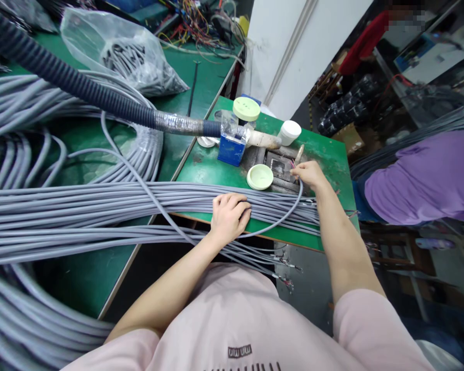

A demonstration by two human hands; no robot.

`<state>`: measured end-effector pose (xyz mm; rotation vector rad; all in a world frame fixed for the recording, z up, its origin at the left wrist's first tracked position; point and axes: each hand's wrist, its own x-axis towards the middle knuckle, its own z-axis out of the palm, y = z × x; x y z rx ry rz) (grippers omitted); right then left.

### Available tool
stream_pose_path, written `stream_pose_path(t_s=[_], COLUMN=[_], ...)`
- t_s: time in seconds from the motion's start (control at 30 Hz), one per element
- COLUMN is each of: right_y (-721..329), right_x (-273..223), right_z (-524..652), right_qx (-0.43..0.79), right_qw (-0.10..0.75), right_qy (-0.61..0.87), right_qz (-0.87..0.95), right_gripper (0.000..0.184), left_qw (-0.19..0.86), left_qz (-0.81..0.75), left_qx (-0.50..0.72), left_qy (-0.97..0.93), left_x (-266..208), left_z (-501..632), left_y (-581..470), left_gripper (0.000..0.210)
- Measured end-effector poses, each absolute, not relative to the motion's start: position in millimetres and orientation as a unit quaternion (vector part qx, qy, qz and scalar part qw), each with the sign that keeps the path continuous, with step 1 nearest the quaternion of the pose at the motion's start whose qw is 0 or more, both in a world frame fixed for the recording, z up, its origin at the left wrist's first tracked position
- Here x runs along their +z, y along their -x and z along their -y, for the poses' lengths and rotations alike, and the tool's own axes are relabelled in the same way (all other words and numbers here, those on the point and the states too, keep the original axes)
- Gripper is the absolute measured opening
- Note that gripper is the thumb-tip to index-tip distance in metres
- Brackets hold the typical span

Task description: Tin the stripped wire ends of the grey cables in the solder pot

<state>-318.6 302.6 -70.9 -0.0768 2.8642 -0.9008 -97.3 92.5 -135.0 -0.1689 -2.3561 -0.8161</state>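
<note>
My right hand [308,174] pinches a grey cable [294,206] near its end, where thin coloured wires show. That end is over the edge of a small square metal pot [280,166] with a shiny surface, perhaps a solder pot. From there the cable bends down and runs left under my left hand. My left hand [230,216] lies on a thick bundle of grey cables [185,193], its fingers curled over them. Just beyond the bundle sits a round, pale green dish [260,176]. The fingertips of my left hand are partly hidden.
A black corrugated hose [112,103] crosses from the upper left to a blue box [231,149]. Behind stand a green-lidded jar [246,108] and a white tub [289,132]. Coiled cables [147,149] and a plastic bag [119,49] cover the left table. A person in purple [429,175] is at right.
</note>
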Motion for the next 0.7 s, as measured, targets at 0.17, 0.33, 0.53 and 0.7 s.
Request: stream_pose_path(t_s=[0.17, 0.33, 0.53, 0.7], right_y=[317, 315, 312, 295], right_x=[-75, -72, -67, -53], right_z=[-303, -306, -313, -323], right_qx=[-0.327, -0.327, -0.349, -0.434], right_qw=[0.089, 0.104, 0.109, 0.125], right_qy=[0.003, -0.013, -0.007, 0.025], right_qz=[-0.941, -0.939, -0.931, -0.892], right_gripper=[0.013, 0.016, 0.011, 0.016], left_qw=[0.313, 0.313, 0.317, 0.315], left_qz=[0.897, 0.898, 0.895, 0.896], left_qx=[-0.305, -0.304, -0.306, -0.308], left_qy=[0.062, 0.061, 0.062, 0.059], left_x=[-136, -136, -137, -137], left_z=[-93, -93, -93, -94], left_y=[98, 98, 98, 98], left_gripper=[0.008, 0.009, 0.007, 0.007])
